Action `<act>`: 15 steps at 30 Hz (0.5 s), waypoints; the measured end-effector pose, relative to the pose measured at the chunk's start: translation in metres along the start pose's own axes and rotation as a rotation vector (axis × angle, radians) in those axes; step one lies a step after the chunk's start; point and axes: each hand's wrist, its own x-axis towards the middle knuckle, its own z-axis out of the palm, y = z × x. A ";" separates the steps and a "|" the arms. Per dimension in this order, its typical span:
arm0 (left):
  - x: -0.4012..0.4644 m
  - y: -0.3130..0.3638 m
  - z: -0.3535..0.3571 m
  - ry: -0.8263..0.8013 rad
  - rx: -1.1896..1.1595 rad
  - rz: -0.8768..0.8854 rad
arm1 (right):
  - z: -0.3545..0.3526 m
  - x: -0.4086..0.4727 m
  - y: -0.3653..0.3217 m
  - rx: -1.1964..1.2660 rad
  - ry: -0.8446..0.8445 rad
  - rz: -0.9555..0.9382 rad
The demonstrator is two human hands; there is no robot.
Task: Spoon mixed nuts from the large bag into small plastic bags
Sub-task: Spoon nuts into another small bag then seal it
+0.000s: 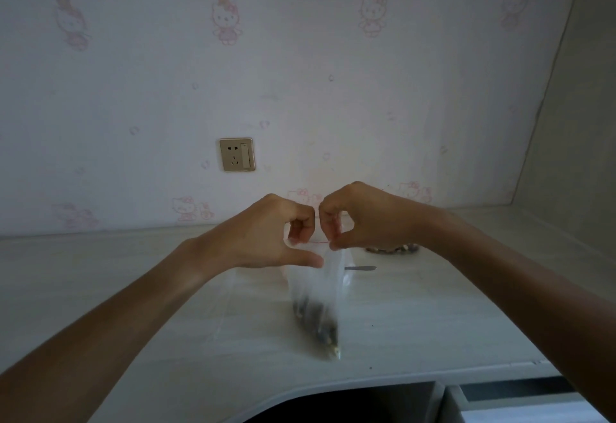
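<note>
We are pinching the small bag's [316,289] zip strip in both grips, left hand [266,239] and right hand [360,219], above the tabletop [133,289]; an uneven press could leave it gaping, spilling nuts [316,322].

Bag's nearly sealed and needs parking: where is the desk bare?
Bare desk lies left of the small bag, under the wall socket, and near the front edge. It is crowded behind the right hand: spoon and nut pile.
</note>
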 end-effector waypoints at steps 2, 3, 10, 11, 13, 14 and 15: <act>-0.002 -0.002 -0.003 -0.059 0.092 -0.063 | -0.003 -0.003 0.002 -0.009 -0.011 -0.018; -0.004 -0.003 -0.004 -0.078 0.117 -0.090 | -0.004 -0.004 0.003 -0.009 -0.019 -0.024; -0.003 0.003 0.001 -0.030 0.059 -0.034 | 0.006 -0.004 0.004 -0.012 -0.090 -0.009; -0.002 0.004 0.000 -0.010 0.095 0.000 | 0.007 -0.003 0.004 -0.015 -0.076 -0.022; -0.001 0.004 -0.003 0.027 0.103 0.044 | 0.005 -0.003 0.005 0.003 -0.032 -0.028; -0.001 0.003 -0.004 0.029 0.086 0.049 | 0.004 -0.003 0.006 0.012 -0.014 -0.026; -0.002 0.002 -0.005 0.018 0.064 0.041 | 0.002 -0.004 0.007 0.018 -0.002 -0.029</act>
